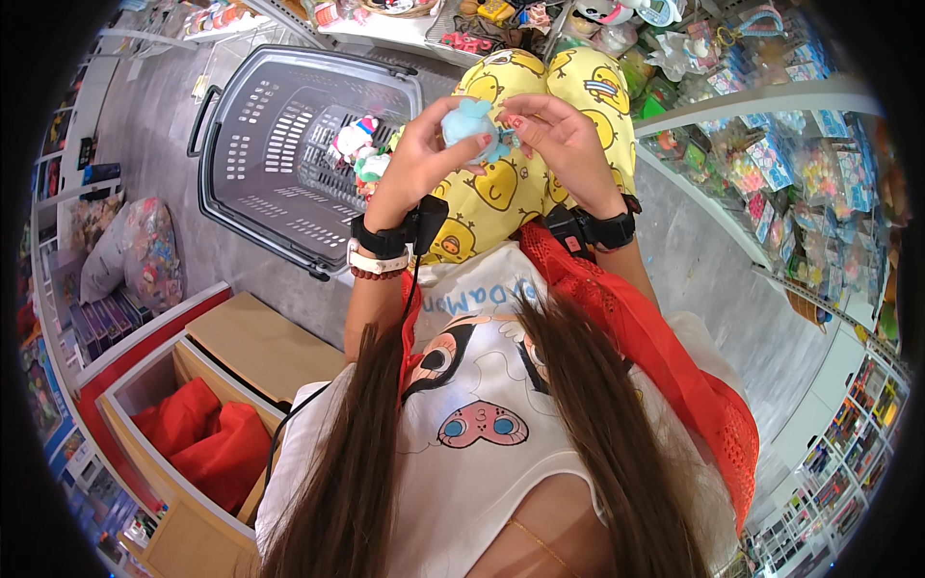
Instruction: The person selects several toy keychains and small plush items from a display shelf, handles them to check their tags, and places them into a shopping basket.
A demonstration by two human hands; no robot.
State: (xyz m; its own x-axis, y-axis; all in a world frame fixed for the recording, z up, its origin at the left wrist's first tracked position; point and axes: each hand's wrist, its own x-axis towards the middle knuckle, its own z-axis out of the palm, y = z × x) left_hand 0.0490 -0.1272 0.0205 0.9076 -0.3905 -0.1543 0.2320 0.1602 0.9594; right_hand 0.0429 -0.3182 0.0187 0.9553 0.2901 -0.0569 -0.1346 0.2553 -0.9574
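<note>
My left hand [433, 148] holds a small light-blue plush toy [462, 123] above my lap, its thumb across the toy's front. Close beside it on the right, my right hand [556, 134] pinches a small bluish piece [510, 137] at the plush's edge between thumb and fingertips; whether it is a tag or a clasp I cannot tell. Below both hands are my yellow chick-print trousers [498, 184]. A grey plastic shopping basket [253, 209] stands on the floor to the left. In it lie a white plush toy [354, 139] and a green and white one [372, 167].
Shelves with bagged toys [769, 162] rise close on the right. A display shelf with small goods [484, 22] stands ahead. At lower left are a wooden drawer with red cloth [217, 441] and a large clear bag of toys [153, 253].
</note>
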